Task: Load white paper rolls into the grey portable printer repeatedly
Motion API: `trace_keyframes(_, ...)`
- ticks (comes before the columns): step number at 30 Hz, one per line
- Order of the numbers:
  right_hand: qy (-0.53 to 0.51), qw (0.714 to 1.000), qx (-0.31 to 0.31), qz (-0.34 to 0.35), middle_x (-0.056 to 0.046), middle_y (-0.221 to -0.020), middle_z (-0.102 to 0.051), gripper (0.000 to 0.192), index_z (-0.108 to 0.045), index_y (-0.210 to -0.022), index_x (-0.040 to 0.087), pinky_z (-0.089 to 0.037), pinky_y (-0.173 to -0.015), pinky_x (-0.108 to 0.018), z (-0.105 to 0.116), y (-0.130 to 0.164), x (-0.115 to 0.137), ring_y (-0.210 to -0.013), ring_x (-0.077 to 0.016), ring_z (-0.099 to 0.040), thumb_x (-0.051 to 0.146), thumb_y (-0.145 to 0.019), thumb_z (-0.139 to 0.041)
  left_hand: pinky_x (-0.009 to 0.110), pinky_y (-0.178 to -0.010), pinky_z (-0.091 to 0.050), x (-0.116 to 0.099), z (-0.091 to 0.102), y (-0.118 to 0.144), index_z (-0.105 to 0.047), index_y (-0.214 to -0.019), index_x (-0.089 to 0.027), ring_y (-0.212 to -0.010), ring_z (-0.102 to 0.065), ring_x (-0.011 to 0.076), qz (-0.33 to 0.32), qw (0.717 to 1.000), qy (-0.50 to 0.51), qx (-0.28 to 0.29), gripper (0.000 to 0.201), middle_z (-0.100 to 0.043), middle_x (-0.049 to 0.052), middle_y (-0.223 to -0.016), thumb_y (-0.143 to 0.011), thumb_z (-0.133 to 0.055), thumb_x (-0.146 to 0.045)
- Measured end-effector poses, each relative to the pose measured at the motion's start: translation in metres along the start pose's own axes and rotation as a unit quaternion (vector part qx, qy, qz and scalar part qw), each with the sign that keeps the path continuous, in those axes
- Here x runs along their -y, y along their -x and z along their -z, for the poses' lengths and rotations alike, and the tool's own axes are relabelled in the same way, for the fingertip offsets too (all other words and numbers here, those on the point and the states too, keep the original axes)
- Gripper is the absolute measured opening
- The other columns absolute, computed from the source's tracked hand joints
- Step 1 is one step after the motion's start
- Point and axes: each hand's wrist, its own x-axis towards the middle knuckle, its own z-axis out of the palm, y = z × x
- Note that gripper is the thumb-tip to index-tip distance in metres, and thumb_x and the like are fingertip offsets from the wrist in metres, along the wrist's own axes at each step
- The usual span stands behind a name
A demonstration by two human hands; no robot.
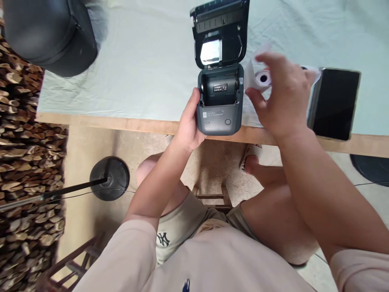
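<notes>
A dark portable label printer [220, 119] is near the table's front edge, its hinged lid [223, 30] raised and its paper bay bare. My left hand [190, 125] grips its lower left side, thumb along the edge. To the right of the printer, a small white paper roll [259, 78] with a dark core hole lies between the thumb and fingers of my right hand [282, 89]. A loose paper end stands out on the roll's left. Clear plastic [316, 77] shows past the back of my right hand, partly hidden by it.
A dark-screened phone [334, 103] lies right of my right hand on the pale green cloth [146, 61]. A black bag or case [51, 36] stands at the far left. The wooden table edge [121, 123] runs in front; a round black stand base [109, 178] is on the floor.
</notes>
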Motion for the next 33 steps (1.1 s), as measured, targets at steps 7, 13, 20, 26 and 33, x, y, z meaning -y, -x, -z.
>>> trace_keyframes(7,-0.551,0.832,-0.04,-0.05,-0.004,-0.123,-0.057,0.045,-0.038,-0.115,0.027,-0.053,-0.083,-0.032,0.005,-0.011,-0.012,-0.105,-0.0161,-0.061,0.044,-0.079,-0.058,0.04,-0.11,-0.059,-0.002,-0.002,0.001,-0.07,-0.107,-0.021,-0.139,-0.056,0.0269,0.011,0.999,0.018,0.035,0.046,-0.074,0.002,-0.114,-0.102,-0.039,-0.055)
trace_keyframes(13,-0.653,0.74,0.11,-0.115,-0.003,-0.145,-0.046,0.045,-0.042,-0.116,0.029,-0.058,-0.094,-0.037,0.006,-0.012,-0.01,-0.131,-0.0201,-0.053,0.043,-0.074,-0.052,0.041,-0.106,-0.06,-0.003,-0.003,0.003,-0.07,-0.112,-0.021,-0.13,-0.064,0.0274,0.013,0.999,0.014,0.043,0.049,-0.074,0.003,-0.113,-0.102,-0.037,-0.056)
trace_keyframes(20,-0.644,0.751,0.052,-0.139,0.004,-0.145,-0.048,0.051,-0.038,-0.12,0.034,-0.055,-0.108,-0.039,0.004,-0.009,0.0,-0.134,-0.0157,-0.054,0.038,-0.073,-0.059,0.039,-0.107,-0.06,-0.003,-0.001,0.002,-0.07,-0.108,-0.022,-0.134,-0.061,0.0262,0.005,0.999,0.014,0.037,0.045,-0.075,0.003,-0.112,-0.102,-0.039,-0.054)
trace_keyframes(26,-0.628,0.762,0.118,-0.106,-0.003,-0.147,-0.047,0.052,-0.036,-0.124,0.031,-0.055,-0.106,-0.043,0.003,-0.012,-0.011,-0.139,-0.0208,-0.051,0.047,-0.077,-0.05,0.039,-0.11,-0.059,-0.004,-0.003,0.003,-0.07,-0.107,-0.021,-0.141,-0.055,0.0261,0.006,1.0,0.02,0.023,0.043,-0.074,0.002,-0.114,-0.103,-0.04,-0.052)
trace_keyframes(33,-0.621,0.772,0.055,-0.124,-0.003,-0.127,-0.057,0.057,-0.032,-0.127,0.034,-0.057,-0.103,-0.04,-0.009,-0.009,-0.002,-0.119,-0.017,-0.065,0.036,-0.076,-0.055,0.04,-0.117,-0.052,-0.002,-0.005,0.003,-0.067,-0.114,-0.02,-0.152,-0.04,0.0276,-0.017,0.999,0.025,-0.012,0.04,-0.071,0.004,-0.122,-0.101,-0.046,-0.052)
